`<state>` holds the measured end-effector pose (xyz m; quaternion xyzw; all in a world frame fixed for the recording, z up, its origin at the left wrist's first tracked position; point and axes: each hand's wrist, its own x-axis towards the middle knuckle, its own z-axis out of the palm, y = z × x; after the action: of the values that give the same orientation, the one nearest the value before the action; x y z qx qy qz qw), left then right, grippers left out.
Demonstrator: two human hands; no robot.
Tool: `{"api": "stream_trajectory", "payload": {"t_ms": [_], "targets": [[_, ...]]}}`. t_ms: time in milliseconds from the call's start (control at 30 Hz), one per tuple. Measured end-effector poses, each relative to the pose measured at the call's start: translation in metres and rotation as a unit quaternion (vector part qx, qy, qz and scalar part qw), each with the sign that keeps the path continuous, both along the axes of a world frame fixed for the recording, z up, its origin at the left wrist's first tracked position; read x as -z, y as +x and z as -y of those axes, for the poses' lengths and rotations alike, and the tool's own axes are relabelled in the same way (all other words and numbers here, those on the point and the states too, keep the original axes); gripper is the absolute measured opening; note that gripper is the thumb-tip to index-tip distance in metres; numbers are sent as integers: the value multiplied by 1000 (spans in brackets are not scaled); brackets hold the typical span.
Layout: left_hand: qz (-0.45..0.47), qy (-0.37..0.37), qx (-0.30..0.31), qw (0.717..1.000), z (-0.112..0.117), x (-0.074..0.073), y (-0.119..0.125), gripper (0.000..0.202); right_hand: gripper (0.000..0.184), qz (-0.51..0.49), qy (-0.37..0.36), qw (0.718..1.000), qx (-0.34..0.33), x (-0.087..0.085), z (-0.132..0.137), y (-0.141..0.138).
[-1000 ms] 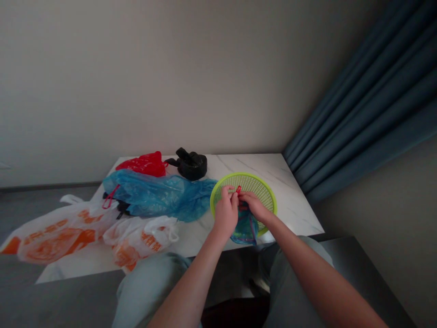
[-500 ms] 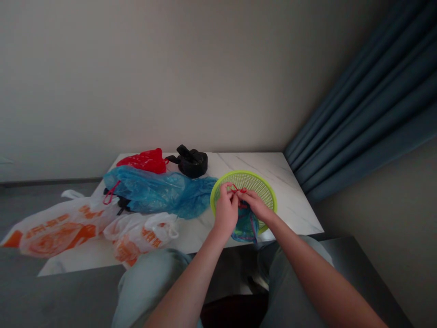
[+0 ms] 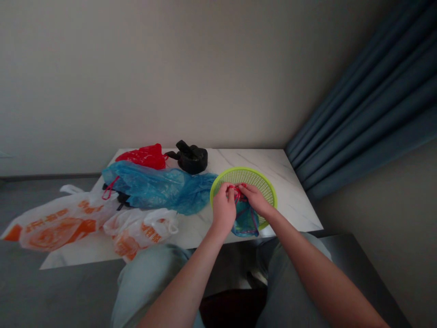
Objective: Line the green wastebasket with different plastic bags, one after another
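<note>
My left hand (image 3: 223, 208) and my right hand (image 3: 255, 200) meet over the near edge of a lime green round basket (image 3: 262, 181) on a white marble table (image 3: 293, 191). Both hands pinch the red drawstring (image 3: 236, 189) at the top of a small bunched blue plastic bag (image 3: 245, 220). The bag hangs between my hands, partly over the basket's near rim.
A large blue plastic bag (image 3: 157, 191) lies left of the basket. Behind it are a red bag (image 3: 143, 156) and a knotted black bag (image 3: 191, 158). Two white bags with orange print (image 3: 58, 223) (image 3: 139, 231) lie at the table's left. A blue curtain (image 3: 368, 100) hangs at the right.
My hands have stayed together at the red drawstring, working it with small finger movements. The small blue bag has shifted slightly. The view has tilted a little.
</note>
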<state>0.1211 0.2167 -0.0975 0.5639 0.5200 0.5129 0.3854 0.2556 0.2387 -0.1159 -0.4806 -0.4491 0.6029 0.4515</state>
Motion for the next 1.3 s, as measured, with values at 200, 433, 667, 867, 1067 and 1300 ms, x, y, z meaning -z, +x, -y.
{"api": "stream_trajectory", "payload": {"t_ms": [200,433,667,867,1067,1300], "targets": [[-114,25,34,993,6,-4,3,16,33,-10,29,999,41,-8,-1,2],[-96,20,46,994,5,0,1,16,37,-2,13,1000,-13,-2,0,2],[-120,21,73,990,1,3,-1,10,32,-21,-11,1000,-6,1,1,1],[-189,68,33,979,-2,3,-6,15,40,-67,44,997,10,-3,1,0],[-222,75,49,971,-4,5,-7,21,14,124,187,974,-12,-4,-1,8],[-20,-150,93,984,-12,4,-10,27,11,229,316,920,-31,-9,1,15]]}}
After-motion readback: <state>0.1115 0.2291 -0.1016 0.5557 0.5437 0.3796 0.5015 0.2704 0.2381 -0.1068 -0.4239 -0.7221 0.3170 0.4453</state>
